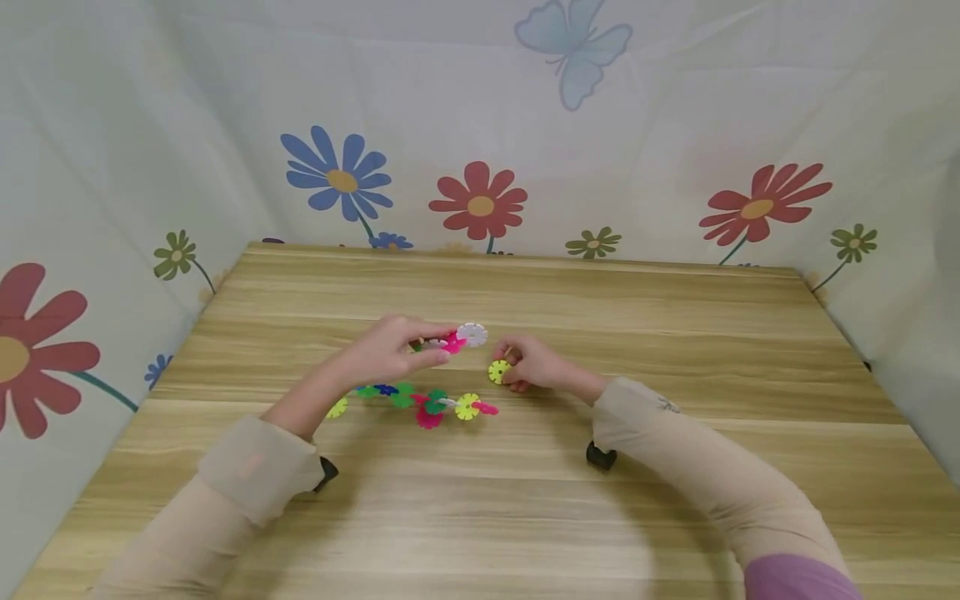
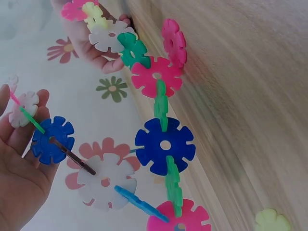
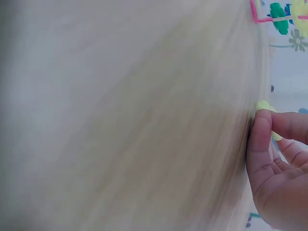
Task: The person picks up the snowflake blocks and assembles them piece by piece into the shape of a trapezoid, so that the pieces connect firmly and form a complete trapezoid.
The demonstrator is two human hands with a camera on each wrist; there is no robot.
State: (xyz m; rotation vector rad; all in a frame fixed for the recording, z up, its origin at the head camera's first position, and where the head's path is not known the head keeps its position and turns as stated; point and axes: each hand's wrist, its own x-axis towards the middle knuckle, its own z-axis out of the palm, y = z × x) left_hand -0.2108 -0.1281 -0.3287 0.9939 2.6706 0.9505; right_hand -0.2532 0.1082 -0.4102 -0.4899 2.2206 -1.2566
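A chain of notched plastic flower discs (image 2: 165,145) runs across the left wrist view in pink, green, blue and white. In the head view, part of it, a green disc (image 1: 402,395) among others, lies low over the table below both hands. My left hand (image 1: 390,350) pinches a pink disc (image 1: 453,342) in the chain's upper stretch between thumb and fingers, and a white disc (image 1: 472,335) stands out past the fingertips. To its right, my right hand (image 1: 538,365) pinches a yellow disc (image 1: 498,372) by its edge, apart from the white one.
A wood-grain table (image 1: 480,517) spreads beneath both arms. One yellow disc (image 1: 337,407) shows beside the left forearm. Behind the table hangs a pale cloth (image 1: 652,150) printed with flowers and a butterfly.
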